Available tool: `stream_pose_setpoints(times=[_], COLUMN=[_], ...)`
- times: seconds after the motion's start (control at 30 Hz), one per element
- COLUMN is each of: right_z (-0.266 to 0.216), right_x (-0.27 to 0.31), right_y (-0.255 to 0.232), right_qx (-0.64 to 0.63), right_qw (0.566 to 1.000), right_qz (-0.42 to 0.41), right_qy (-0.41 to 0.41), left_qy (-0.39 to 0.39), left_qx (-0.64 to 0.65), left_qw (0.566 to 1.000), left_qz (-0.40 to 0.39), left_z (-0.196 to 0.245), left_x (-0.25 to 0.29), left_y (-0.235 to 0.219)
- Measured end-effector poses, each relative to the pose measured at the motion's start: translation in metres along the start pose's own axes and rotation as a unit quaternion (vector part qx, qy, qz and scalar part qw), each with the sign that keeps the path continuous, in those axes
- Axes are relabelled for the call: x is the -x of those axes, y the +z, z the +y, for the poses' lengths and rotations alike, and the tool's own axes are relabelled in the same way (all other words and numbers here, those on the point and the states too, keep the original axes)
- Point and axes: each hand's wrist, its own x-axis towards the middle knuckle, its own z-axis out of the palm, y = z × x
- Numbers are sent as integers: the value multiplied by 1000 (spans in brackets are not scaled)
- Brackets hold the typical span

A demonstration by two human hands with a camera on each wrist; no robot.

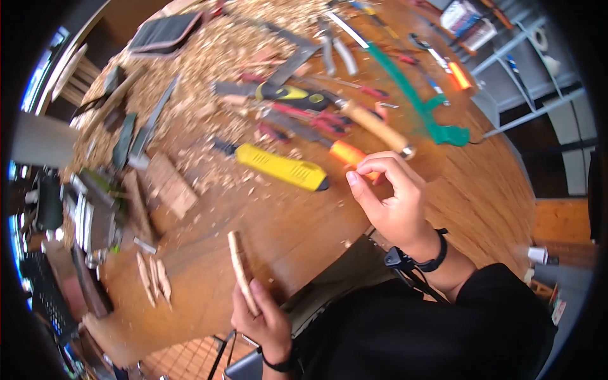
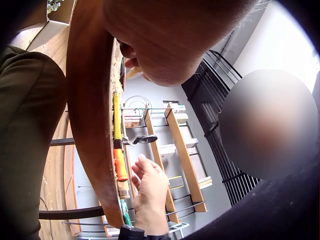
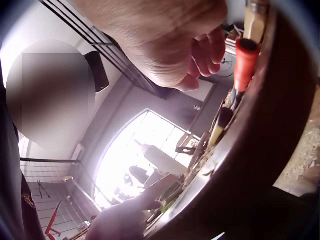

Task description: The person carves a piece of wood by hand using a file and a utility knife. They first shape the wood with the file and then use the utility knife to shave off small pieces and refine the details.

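A light peeled wooden stick [image 1: 238, 266] is gripped near its lower end by my left hand [image 1: 263, 320], thumb along it, above the near part of the table. In the left wrist view that hand [image 2: 160, 40] fills the top and hides most of the stick. My right hand [image 1: 399, 206] hovers by the table's near edge, beside an orange handle [image 1: 347, 153], fingers loosely bent and thumb near the index fingertip; nothing shows between them. The right wrist view shows this hand [image 3: 170, 45] with relaxed, bent fingers. Several small pointed wood pieces [image 1: 154, 278] lie left of the stick.
A yellow-handled tool [image 1: 282, 167] lies across mid-table. Behind it are a wooden-handled tool [image 1: 378, 128], pliers [image 1: 335, 50], a green-handled saw [image 1: 451, 134] and wood shavings [image 1: 218, 38]. A flat wood block [image 1: 171, 185] and a knife [image 1: 152, 123] lie to the left.
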Motion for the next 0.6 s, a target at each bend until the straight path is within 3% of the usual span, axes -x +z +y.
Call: stream_pose_setpoints(times=[0.23, 0.53, 0.6], right_z=[-33, -29, -29], right_x=[-19, -35, -34], right_y=[41, 65, 65], right_qx=[102, 217, 163], right_qw=[979, 952, 965], right_qz=[-167, -198, -188], right_qy=[-61, -83, -86], left_qy=[61, 62, 36], left_qx=[-26, -66, -37], left_qw=[998, 996, 998], left_qz=[-12, -25, -40], left_z=[-13, -7, -7], left_x=[0, -3, -5], left_y=[6, 5, 4])
